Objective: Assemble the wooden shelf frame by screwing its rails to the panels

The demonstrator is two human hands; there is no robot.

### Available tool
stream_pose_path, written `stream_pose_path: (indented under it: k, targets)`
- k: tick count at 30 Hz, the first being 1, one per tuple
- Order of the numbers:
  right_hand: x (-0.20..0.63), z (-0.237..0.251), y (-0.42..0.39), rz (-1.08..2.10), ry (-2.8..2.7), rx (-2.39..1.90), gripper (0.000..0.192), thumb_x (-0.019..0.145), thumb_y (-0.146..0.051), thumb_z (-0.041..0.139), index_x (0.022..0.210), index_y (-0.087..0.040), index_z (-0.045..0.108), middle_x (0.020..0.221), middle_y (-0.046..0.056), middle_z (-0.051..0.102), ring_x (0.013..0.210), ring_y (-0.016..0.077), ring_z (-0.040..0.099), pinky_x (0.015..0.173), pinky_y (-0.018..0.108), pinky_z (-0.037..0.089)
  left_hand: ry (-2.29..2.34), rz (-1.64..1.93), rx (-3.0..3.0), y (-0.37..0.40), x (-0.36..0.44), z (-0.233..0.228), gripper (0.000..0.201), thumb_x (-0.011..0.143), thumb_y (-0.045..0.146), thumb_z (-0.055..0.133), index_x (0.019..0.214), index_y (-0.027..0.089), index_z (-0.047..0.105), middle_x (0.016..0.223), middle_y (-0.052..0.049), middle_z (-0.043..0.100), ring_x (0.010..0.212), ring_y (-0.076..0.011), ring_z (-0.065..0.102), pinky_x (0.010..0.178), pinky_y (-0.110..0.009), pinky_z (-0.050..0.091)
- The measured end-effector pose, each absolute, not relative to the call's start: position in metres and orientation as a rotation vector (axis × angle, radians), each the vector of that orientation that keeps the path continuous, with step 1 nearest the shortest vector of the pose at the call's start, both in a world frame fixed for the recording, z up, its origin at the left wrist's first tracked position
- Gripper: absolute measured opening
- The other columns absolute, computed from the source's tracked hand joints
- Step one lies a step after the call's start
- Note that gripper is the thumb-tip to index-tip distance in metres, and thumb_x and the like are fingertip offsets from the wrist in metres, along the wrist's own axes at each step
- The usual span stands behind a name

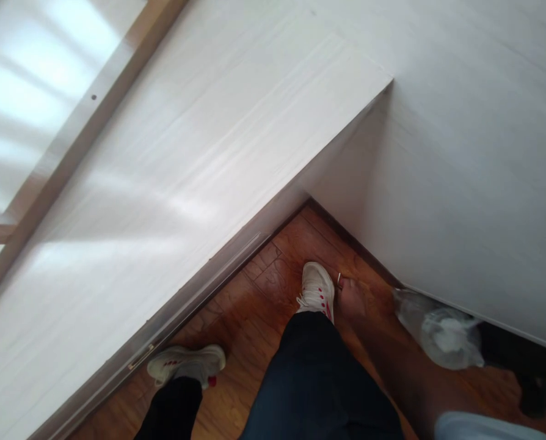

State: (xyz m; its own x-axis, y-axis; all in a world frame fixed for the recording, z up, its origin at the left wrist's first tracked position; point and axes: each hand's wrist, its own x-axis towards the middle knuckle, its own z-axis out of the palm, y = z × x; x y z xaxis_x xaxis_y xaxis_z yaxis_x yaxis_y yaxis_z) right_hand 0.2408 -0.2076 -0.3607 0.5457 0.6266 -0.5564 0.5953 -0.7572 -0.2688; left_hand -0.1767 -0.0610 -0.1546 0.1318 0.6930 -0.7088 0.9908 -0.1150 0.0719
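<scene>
My right hand (352, 297) reaches down from the lower right, a light blue sleeve (484, 426) at the arm's near end. It is closed and blurred, beside the white shoe (317, 286) on my right foot. At its fingertips shows a short, thin, pale stick-like piece (339, 280), too small to name. My left hand is out of view. To the left of the hand, a white panel (254, 153) slants across the view; a small brass-coloured metal plate (141, 357) sits on its lower edge.
Reddish-brown wood flooring (236, 318) lies underfoot. My other shoe (185, 362) is close to the panel's edge. A white wall (474, 183) with a dark skirting stands at right. A clear plastic bag (447, 333) rests against it. A tan frame (85, 134) borders bright glass at upper left.
</scene>
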Motion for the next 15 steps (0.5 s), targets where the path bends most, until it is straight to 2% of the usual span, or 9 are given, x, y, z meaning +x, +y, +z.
stream_pose_path:
  k: [3,6,9,13,15]
  targets:
    - [0.238,-0.368,-0.207,1.026,-1.037,-2.709,0.026,0.099,-0.034,0.063,0.119,-0.018,0.065,0.127,0.01,0.064,0.111,0.0232,0.064,0.096,0.043,0.055,1.677,-0.935,1.842,-0.066,-0.162,-0.166,0.057,0.055,0.042,0.038,0.097,0.058,0.073,0.075,0.014,0.076,0.103,-0.0368,0.073,0.067,-0.047,0.054]
    - [0.234,-0.366,-0.209,1.028,-0.964,-2.671,0.026,0.098,-0.033,0.063,0.12,-0.018,0.065,0.127,0.01,0.064,0.112,0.0236,0.064,0.096,0.044,0.055,1.7,-1.003,1.843,-0.07,-0.161,-0.172,0.056,0.054,0.041,0.035,0.091,0.057,0.075,0.069,0.014,0.074,0.102,-0.0365,0.073,0.067,-0.046,0.053]
    - [0.234,-0.363,-0.213,1.046,-0.862,-2.585,0.024,0.099,-0.034,0.062,0.119,-0.021,0.066,0.129,0.009,0.063,0.113,0.0228,0.063,0.097,0.043,0.055,1.665,-0.966,1.859,-0.075,-0.177,-0.171,0.052,0.063,0.042,0.034,0.093,0.048,0.077,0.067,0.012,0.072,0.106,-0.0358,0.072,0.073,-0.048,0.055]
    - [0.238,-0.363,-0.206,1.083,-0.622,-2.441,0.029,0.098,-0.035,0.064,0.122,-0.018,0.064,0.128,0.01,0.064,0.111,0.0236,0.064,0.095,0.045,0.056,1.636,-0.726,1.956,-0.085,-0.2,-0.166,0.037,0.071,0.049,0.049,0.09,0.035,0.078,0.077,0.005,0.077,0.113,-0.0364,0.069,0.075,-0.046,0.059]
    - [0.24,-0.361,-0.195,1.09,-0.449,-2.352,0.032,0.098,-0.035,0.064,0.124,-0.016,0.063,0.126,0.01,0.064,0.108,0.0237,0.065,0.092,0.045,0.057,1.689,-0.57,2.006,-0.09,-0.199,-0.164,0.045,0.08,0.054,0.043,0.085,0.027,0.078,0.087,0.002,0.078,0.117,-0.0377,0.067,0.077,-0.047,0.059]
